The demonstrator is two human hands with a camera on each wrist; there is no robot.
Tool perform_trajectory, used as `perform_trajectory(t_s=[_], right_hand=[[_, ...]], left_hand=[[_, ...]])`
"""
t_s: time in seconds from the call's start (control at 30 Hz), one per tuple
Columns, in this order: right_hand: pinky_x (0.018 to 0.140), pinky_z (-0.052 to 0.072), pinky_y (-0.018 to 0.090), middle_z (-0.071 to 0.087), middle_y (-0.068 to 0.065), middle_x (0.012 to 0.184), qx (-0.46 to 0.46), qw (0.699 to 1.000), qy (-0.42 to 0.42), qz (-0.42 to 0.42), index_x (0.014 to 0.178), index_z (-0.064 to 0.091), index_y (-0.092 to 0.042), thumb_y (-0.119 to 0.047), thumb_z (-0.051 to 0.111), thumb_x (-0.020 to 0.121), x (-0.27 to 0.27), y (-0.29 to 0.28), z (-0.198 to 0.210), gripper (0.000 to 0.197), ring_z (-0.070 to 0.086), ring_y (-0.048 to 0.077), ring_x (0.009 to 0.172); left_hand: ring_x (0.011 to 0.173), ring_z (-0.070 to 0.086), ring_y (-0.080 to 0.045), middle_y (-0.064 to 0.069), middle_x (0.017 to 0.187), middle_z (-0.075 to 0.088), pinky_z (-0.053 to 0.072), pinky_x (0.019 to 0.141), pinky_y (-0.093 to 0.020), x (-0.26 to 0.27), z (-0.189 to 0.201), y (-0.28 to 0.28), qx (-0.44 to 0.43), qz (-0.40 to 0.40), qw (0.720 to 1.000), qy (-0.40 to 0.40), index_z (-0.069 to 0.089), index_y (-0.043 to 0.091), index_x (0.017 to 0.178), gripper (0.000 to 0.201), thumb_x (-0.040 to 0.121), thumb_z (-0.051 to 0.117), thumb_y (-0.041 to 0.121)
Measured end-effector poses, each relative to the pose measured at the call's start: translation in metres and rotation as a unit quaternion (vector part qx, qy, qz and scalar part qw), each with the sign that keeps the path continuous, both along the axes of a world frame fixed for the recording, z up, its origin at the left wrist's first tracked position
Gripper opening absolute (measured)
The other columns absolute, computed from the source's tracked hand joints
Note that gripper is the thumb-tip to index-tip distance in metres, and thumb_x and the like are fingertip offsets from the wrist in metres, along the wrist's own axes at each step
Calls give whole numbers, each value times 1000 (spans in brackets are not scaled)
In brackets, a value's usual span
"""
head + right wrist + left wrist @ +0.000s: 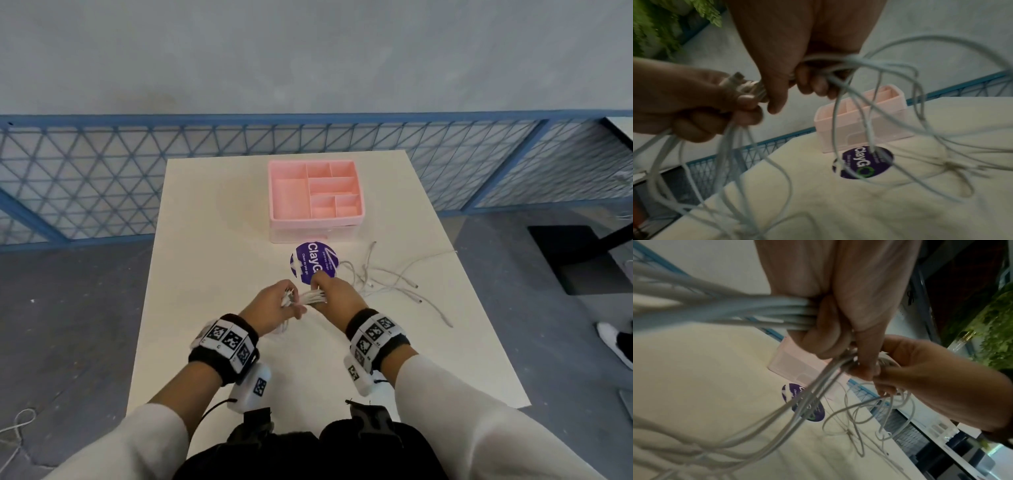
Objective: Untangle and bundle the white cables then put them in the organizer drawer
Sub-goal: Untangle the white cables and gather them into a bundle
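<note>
I see the left hand and the right hand both clenched around one bunch of white cables held between them above the table. Loose cable ends trail from the right hand onto the table, beside a purple sticker. The pink organizer sits just beyond it.
</note>
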State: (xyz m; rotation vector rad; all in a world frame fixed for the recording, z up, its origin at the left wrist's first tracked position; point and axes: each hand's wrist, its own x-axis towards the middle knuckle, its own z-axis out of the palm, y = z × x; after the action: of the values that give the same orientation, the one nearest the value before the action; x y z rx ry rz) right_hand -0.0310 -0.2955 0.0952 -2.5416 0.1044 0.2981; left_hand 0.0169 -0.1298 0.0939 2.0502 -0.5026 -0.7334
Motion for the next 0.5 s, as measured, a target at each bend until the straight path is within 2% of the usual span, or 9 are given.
perform_trajectory(t_s=[0.07,0.13,0.23,0.3,0.37,0.4,0.43,0.47,0.5], right_hand=[[69,38,27,68,15,87,-34,999,13,21,96,54,-11,-22,59,86,0,-21,-3,16,57,28,78],[83,37,32,69,13,92,-90,995,11,37,97,57,-12,-23,56,88,-1,-48,-4,14,60,31,89],[104,21,41,66,3,103,-150,988,-8,25,106,58,-18,-16,46,92,-2,-77,-3,19,57,24,103],[105,20,45,66,2,104,-148,987,-59,19,110,60,-20,-5,44,89,-2,-84,0,31,55,23,107],[98,33,44,68,4,101,-130,975,-182,4,105,65,-18,-1,48,83,-3,-84,7,33,54,24,107],[95,40,38,66,3,106,-87,966,-241,-14,102,67,-16,0,51,81,-5,-84,8,31,51,22,109],[96,42,24,61,2,116,-11,964,-260,-47,103,68,-12,3,55,80,-8,-83,11,30,48,17,113],[95,39,10,53,1,127,68,965,-240,-80,106,68,-9,8,58,79,-11,-82,12,33,44,12,116],[93,36,3,46,1,135,123,967,-199,-102,109,66,-9,11,61,77,-14,-82,13,38,42,10,119]], left_hand=[[58,51,-1,14,56,61,37,61,-13,6,1,11,-17,25,999,-22,45,35,67,32,83,68,17],[55,50,1,15,55,59,37,58,-10,15,4,25,-31,52,997,-42,46,35,64,33,84,66,16],[55,48,-3,9,56,59,37,56,-14,21,9,38,-42,87,994,-43,47,26,69,25,85,64,17],[57,48,-7,5,59,57,39,58,-15,21,14,40,-70,114,990,-47,52,22,79,15,86,63,15],[57,51,-6,1,65,54,41,59,-14,22,21,44,-127,163,977,-53,60,22,97,13,87,62,13],[56,52,-4,0,67,53,42,58,-13,24,24,47,-148,181,971,-58,61,24,102,19,88,61,13],[56,52,-2,-1,67,53,42,57,-13,27,25,51,-154,190,968,-61,63,26,101,19,88,60,12],[56,51,-2,-1,67,54,41,57,-13,29,25,54,-149,194,968,-57,64,28,94,17,88,60,12],[55,51,-1,1,65,56,41,56,-16,31,22,56,-138,197,969,-53,63,31,87,19,88,60,13]])
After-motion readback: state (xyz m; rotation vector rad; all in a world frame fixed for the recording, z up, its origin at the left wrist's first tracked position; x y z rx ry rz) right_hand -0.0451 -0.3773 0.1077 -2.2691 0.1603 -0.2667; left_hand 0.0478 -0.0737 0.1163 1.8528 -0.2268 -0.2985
